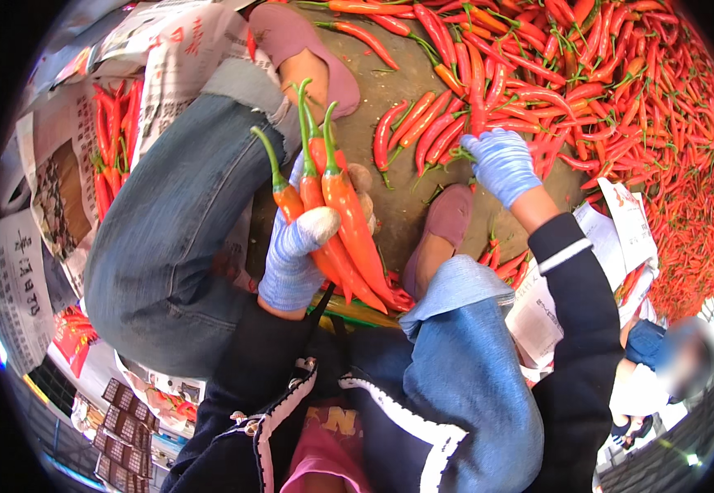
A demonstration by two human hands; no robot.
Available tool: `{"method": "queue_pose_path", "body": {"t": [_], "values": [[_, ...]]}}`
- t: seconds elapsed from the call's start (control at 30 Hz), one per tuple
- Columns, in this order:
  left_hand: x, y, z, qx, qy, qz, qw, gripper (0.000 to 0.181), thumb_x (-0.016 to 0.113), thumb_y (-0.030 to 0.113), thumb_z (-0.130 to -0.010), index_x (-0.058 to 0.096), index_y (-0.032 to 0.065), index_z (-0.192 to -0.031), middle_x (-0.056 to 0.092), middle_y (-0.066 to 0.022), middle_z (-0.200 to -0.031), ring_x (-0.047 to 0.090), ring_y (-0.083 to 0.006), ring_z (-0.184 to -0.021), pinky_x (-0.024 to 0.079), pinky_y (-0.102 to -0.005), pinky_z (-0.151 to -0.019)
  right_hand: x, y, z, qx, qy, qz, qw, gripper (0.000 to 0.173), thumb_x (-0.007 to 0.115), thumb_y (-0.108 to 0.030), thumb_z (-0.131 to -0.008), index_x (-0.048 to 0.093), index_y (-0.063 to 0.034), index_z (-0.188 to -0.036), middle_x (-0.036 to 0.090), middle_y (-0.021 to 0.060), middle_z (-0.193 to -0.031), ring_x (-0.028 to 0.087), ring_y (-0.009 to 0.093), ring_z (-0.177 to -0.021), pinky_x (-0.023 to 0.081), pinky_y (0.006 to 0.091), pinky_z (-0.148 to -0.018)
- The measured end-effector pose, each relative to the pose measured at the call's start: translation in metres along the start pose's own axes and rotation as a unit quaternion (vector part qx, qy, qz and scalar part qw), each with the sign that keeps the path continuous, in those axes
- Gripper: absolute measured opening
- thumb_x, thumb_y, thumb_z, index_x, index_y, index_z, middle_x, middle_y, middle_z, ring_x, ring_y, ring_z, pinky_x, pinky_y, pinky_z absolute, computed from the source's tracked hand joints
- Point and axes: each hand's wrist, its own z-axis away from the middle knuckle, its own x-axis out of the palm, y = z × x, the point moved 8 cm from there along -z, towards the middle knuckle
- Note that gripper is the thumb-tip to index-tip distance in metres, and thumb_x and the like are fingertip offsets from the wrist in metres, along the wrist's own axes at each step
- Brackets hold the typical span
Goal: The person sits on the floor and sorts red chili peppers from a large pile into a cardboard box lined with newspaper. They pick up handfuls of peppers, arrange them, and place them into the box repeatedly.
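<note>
My left hand (298,252), in a blue-and-white knit glove, holds a small bunch of orange-red chili peppers (347,228). Their green stems point away from me, with the tips towards my lap. Over the loose chilies my right hand (501,163), gloved the same way, has its fingertips closed at the lower end of a red chili pepper (477,92). A green stem shows beside those fingertips; the glove hides the rest of the grip. Several loose chilies (418,126) lie on the brown floor (387,74) between my hands and the pile.
A large heap of red chilies (616,105) spreads along the far and right side. Newspaper-wrapped chilies (113,132) stand at the left, and printed newspaper (535,320) lies at the right. My shoes (443,215) flank the floor. Another person (646,376) is at the lower right.
</note>
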Motion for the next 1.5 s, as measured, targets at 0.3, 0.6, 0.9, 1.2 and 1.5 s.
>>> {"method": "queue_pose_path", "body": {"t": [0.3, 0.6, 0.9, 1.2, 1.5], "values": [[0.013, 0.017, 0.01, 0.035, -0.107, 0.127, 0.985, 0.05, 0.062, 0.021, -0.071, 0.043, 0.0041, -0.114, 0.054, -0.0107, -0.099, 0.058, -0.0246, -0.091, 0.041, -0.0424, -0.094, -0.158, -0.065, 0.057, 0.091, -0.16, -0.808, 0.56, 0.035, 0.067, -0.018, -0.075, 0.054, -0.0028, -0.103, 0.062, 0.0087, -0.08, 0.063, 0.018, -0.072, 0.05, 0.0277, -0.068], [0.014, 0.005, 0.077, -0.05, -0.082, 0.088, 0.992, 0.045, 0.061, 0.02, -0.076, 0.049, 0.0007, -0.114, 0.058, -0.0108, -0.103, 0.058, -0.0193, -0.094, 0.046, -0.0313, -0.086, -0.162, -0.129, 0.091, 0.112, -0.113, -0.801, 0.578, 0.027, 0.064, -0.021, -0.08, 0.058, -0.0032, -0.1, 0.063, 0.0079, -0.09, 0.061, 0.015, -0.08, 0.048, 0.0262, -0.074], [-0.015, -0.02, 0.166, -0.154, -0.084, -0.04, 0.984, 0.045, 0.062, 0.025, -0.077, 0.048, 0.0028, -0.114, 0.056, -0.0092, -0.102, 0.056, -0.0168, -0.093, 0.045, -0.0285, -0.084, -0.088, -0.192, 0.155, 0.227, -0.022, -0.837, 0.497, 0.017, 0.062, -0.018, -0.082, 0.059, -0.0066, -0.095, 0.059, 0.0012, -0.084, 0.056, 0.011, -0.074, 0.046, 0.0252, -0.069], [-0.001, -0.009, 0.201, -0.152, -0.122, 0.069, 0.978, 0.045, 0.061, 0.027, -0.08, 0.048, 0.0002, -0.114, 0.059, -0.0116, -0.102, 0.059, -0.0202, -0.093, 0.046, -0.0304, -0.086, -0.108, -0.21, 0.168, 0.153, -0.003, -0.87, 0.468, 0.025, 0.057, -0.022, -0.086, 0.058, -0.004, -0.104, 0.059, 0.0036, -0.096, 0.056, 0.012, -0.09, 0.044, 0.0255, -0.083], [-0.033, -0.018, 0.23, -0.132, -0.109, -0.037, 0.985, 0.042, 0.06, 0.025, -0.082, 0.05, -0.0008, -0.114, 0.061, -0.008, -0.102, 0.059, -0.0151, -0.093, 0.045, -0.0282, -0.084, -0.116, -0.259, 0.193, 0.1, 0.052, -0.767, 0.631, 0.037, 0.069, -0.018, -0.078, 0.054, -0.0006, -0.106, 0.056, -0.0013, -0.091, 0.051, 0.006, -0.084, 0.043, 0.0218, -0.077]]}}
